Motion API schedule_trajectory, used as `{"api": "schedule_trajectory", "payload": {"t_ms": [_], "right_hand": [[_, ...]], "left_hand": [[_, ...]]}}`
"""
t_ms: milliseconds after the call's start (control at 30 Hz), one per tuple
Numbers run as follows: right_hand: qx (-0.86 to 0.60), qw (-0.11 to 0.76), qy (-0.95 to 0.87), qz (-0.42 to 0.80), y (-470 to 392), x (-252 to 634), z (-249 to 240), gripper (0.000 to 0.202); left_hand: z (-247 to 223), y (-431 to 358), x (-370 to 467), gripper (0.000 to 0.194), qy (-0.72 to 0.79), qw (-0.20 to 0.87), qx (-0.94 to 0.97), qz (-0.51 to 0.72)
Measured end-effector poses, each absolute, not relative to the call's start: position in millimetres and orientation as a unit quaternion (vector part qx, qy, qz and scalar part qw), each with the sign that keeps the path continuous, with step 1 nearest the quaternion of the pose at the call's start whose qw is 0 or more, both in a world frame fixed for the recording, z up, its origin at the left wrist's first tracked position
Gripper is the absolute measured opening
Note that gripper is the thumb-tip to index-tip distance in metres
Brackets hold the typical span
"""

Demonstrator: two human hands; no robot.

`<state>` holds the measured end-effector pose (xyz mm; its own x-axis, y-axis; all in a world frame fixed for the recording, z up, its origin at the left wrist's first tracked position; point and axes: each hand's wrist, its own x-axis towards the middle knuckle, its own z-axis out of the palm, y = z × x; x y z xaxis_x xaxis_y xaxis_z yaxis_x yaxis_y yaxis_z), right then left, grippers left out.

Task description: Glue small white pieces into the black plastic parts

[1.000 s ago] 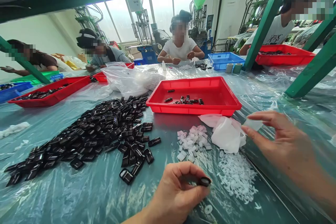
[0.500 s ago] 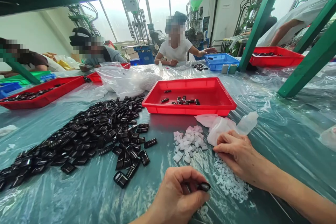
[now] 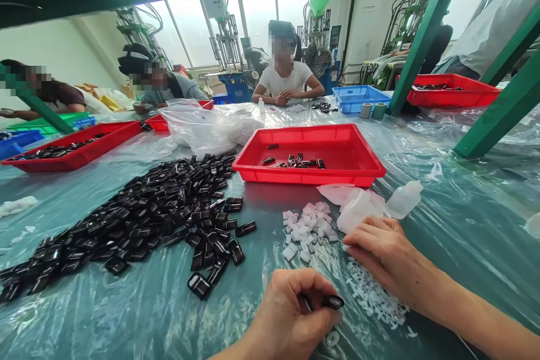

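My left hand [image 3: 291,312], low in the middle, is closed around a small black part [image 3: 334,301] whose rounded end sticks out past the fingertips. To its right, my right hand [image 3: 386,247] has thumb and fingertips pinched together above small white clips [image 3: 373,292]; what they hold, if anything, is too small to name. Just left of the right fingertips lies a heap of whitish flat pieces [image 3: 310,228]. Behind the right hand are a crumpled white cloth [image 3: 358,208] and a translucent bottle [image 3: 404,199]. A large pile of black parts [image 3: 156,208] spreads over the left side.
A red tray [image 3: 307,175] with a few black parts stands ahead of the hands. A clear plastic bag [image 3: 198,124] lies behind the pile. Green posts [image 3: 426,34] rise at the right. Several people sit across the plastic-covered table [image 3: 455,225], near other trays.
The view has shifted slightly, moving the scene a little to the right. The person opposite has drawn an outstretched arm back from the blue tray. My hands keep nearly the same pose.
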<state>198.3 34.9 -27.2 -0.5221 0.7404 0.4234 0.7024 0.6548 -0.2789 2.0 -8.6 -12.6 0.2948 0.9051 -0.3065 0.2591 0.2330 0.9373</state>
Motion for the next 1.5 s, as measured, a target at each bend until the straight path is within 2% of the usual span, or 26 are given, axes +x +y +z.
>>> {"api": "schedule_trajectory", "payload": {"t_ms": [167,367,467,633,1033,1333,1500], "right_hand": [[-0.385,0.265,-0.884,0.011,36,196,-27,0.028],[-0.374,0.300,-0.878,-0.005,32,192,-20,0.025],[-0.336,0.352,-0.873,0.038,20,187,-10,0.016],[-0.276,0.404,-0.865,0.108,1,176,-2,0.017],[-0.271,0.391,-0.877,0.066,-5,175,-12,0.019],[-0.259,0.351,-0.898,0.053,-2,177,-12,0.016],[-0.263,0.333,-0.905,0.040,-4,177,-11,0.021]], "left_hand": [[-13,-9,3,0.013,0.531,0.573,0.560,0.274],[-13,-10,3,0.012,0.528,0.576,0.559,0.278],[-15,-9,3,0.011,0.527,0.575,0.559,0.281],[-16,-10,2,0.008,0.508,0.586,0.558,0.296],[-18,-10,1,0.008,0.497,0.610,0.534,0.309],[-21,-10,1,0.011,0.490,0.609,0.537,0.317],[-19,-10,1,0.012,0.497,0.605,0.538,0.312]]}}
